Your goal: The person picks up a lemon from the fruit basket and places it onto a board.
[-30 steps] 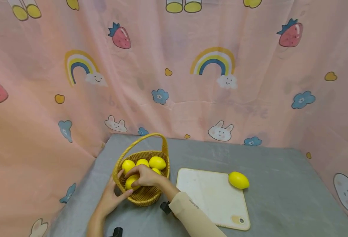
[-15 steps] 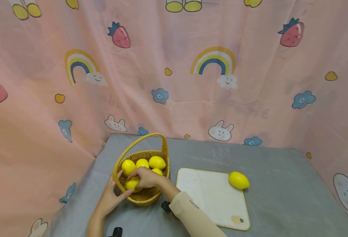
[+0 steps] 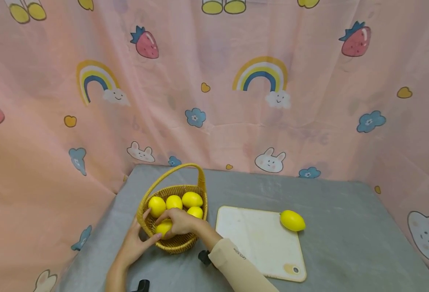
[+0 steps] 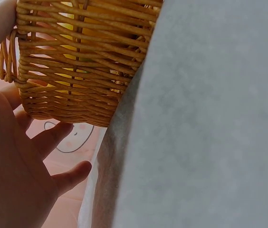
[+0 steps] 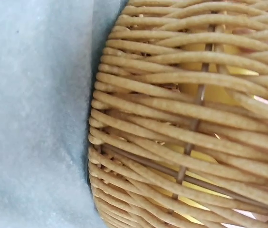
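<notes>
A yellow wicker basket (image 3: 179, 246) with a tall arched handle stands on the left of the table, several lemons inside it. My left hand (image 3: 133, 242) holds its near left side, thumb at the front rim and fingers around by the handle's base. In the left wrist view, that hand (image 4: 17, 161) spreads along the woven wall (image 4: 81, 61), two fingertips below the base. My right hand (image 3: 181, 222) reaches in over the rim and pinches a lemon (image 3: 163, 228) low in the front of the basket. From the right wrist, only the basket's weave (image 5: 162, 118) shows, hiding that hand.
Right of the basket lies a white cutting board (image 3: 254, 231), partly under my right sleeve (image 3: 236, 263). One more lemon (image 3: 292, 220) rests at the board's far right corner. Grey cloth (image 3: 349, 235) covers the table, and a pink patterned curtain (image 3: 221, 142) hangs behind.
Inside the basket, my right hand has shifted slightly down and toward the front with the lemon, uncovering more of the lemons behind. My left hand keeps its place on the basket.
</notes>
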The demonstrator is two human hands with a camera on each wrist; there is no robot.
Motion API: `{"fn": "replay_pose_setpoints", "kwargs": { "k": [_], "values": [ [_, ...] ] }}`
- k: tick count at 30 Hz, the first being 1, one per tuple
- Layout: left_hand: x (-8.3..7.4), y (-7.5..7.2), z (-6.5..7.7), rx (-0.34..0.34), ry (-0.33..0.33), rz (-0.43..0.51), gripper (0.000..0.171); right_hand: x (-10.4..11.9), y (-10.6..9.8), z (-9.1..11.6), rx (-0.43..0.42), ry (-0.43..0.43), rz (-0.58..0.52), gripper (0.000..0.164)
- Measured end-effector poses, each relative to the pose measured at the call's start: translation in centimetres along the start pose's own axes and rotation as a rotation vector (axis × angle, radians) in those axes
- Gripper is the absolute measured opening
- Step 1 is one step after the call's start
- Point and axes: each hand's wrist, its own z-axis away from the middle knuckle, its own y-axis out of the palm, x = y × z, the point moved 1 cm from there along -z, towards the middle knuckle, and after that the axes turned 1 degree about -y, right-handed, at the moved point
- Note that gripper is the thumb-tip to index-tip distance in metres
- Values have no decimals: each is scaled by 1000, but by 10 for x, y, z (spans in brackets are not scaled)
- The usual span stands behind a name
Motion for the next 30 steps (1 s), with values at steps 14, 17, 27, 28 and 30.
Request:
{"fn": "replay_pose_setpoints", "kwargs": {
  "k": [14, 17, 27, 28, 30],
  "values": [
    [-2, 3, -1, -2, 9, 9, 83, -2, -12, 12, -149, 50, -172, 50],
    [-2, 3, -1, 0, 0, 2, 83, -3, -16, 16, -178, 52, -221, 50],
    [-2, 1, 1, -3, -7, -4, 84, -5, -32, 30, -261, 36, -305, 49],
    [-2, 1, 1, -2, -8, -3, 84, -5, -33, 32, -267, 34, -304, 49],
    [-3, 1, 1, -1, -12, 2, 85, -6, -35, 35, -277, 29, -301, 49]
  ]
}}
